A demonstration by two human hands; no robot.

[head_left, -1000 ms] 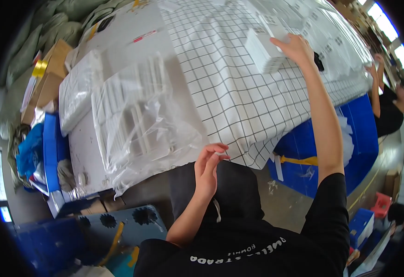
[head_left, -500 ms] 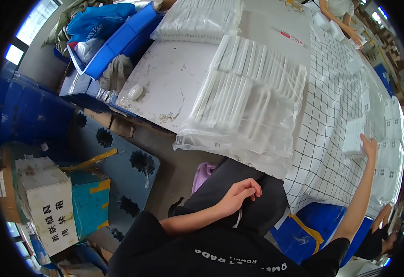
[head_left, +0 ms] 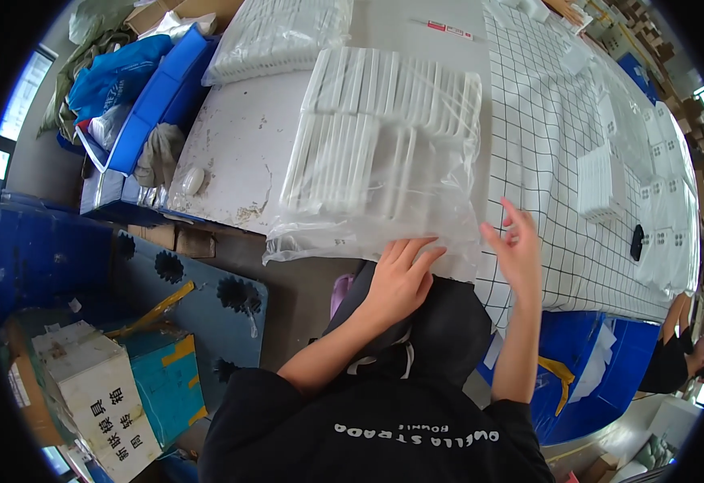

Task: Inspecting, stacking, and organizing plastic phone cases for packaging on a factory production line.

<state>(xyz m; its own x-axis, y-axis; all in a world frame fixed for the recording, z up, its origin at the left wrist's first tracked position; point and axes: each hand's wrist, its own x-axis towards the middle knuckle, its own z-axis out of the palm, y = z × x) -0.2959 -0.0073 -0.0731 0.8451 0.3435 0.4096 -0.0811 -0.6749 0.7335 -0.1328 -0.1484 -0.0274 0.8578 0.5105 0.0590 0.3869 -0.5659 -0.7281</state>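
Note:
A clear plastic bag (head_left: 344,235) lies on the table in front of me, filled with rows of slim white plastic pieces (head_left: 329,165). At its near edge is my left hand (head_left: 400,282), fingers stretched out over the film and seemingly touching it. My right hand (head_left: 518,249) is raised just right of the bag's near corner, thumb and fingers apart and nothing between them. Farther right, a stack of white slotted pieces (head_left: 600,183) stands on the checked cloth (head_left: 529,137).
Another bag of white pieces (head_left: 283,40) lies at the back left, with a blue bin (head_left: 158,101) beside it. White parts in clear film (head_left: 662,193) line the right side, near a small black object (head_left: 637,242). Blue boxes (head_left: 585,378) stand below right; another person (head_left: 682,354) is there.
My right hand has left the white stack and swung back toward the bag. My left hand has moved up from my lap to the bag's near edge, its fingers uncurled. The view has shifted right.

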